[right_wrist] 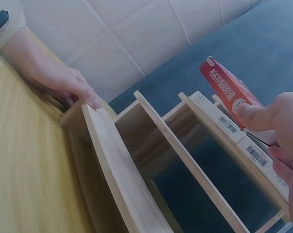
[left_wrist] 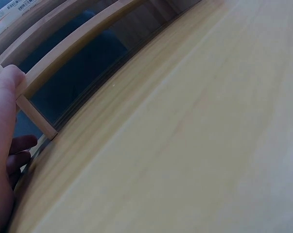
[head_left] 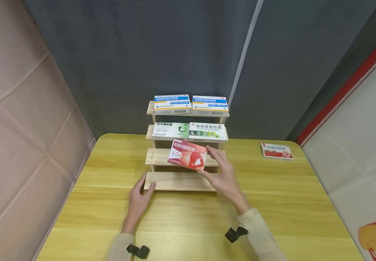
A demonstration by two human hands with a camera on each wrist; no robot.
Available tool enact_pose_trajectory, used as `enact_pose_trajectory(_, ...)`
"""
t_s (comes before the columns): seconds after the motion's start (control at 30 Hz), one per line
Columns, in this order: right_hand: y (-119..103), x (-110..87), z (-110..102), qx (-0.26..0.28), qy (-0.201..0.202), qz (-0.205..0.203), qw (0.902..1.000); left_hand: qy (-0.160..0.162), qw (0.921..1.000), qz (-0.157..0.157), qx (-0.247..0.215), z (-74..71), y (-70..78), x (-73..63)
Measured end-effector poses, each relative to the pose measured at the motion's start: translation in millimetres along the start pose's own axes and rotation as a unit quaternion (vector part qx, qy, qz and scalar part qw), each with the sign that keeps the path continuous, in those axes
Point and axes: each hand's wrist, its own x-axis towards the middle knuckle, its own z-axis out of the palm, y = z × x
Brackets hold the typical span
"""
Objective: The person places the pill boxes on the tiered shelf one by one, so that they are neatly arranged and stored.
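Observation:
A red medicine box (head_left: 188, 155) is pinched at its right end between the thumb and fingers of my right hand (head_left: 224, 177). The box is tilted and held in front of the third tier of a stepped wooden rack (head_left: 179, 181). In the right wrist view the same red box (right_wrist: 229, 87) appears above the shelves. My left hand (head_left: 140, 201) grips the left end of the lowest shelf, thumb on top. From the left wrist, the thumb (left_wrist: 12, 75) rests on the shelf's edge and the other fingers curl below it.
Two blue-and-white boxes (head_left: 172, 104) stand on the top tier. A green-and-white box (head_left: 170, 130) and a white box (head_left: 207, 131) share the second tier. Another red-and-white box (head_left: 276, 151) lies at the table's right rear. A dark curtain (head_left: 162, 47) hangs behind.

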Motion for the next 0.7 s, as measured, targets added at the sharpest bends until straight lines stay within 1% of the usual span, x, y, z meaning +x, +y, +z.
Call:
enact_pose_trajectory(0.23,1.5,2.1,8.6,0.008,-0.049,0.015,0.9987,-0.002,1.0000,-0.001,0.006,-0.8,1.1,0.0)
enact_pose_trajectory(0.53,3.6,10.6,21.8,0.000,-0.093,0.046,0.9946,0.004,0.9999,0.010,0.000,-0.1,0.1,1.3)
enact_pose_trajectory(0.7,6.7,17.7,30.6,-0.011,-0.111,0.059,0.9920,0.007,0.9998,0.016,0.002,0.1,-0.6,1.4)
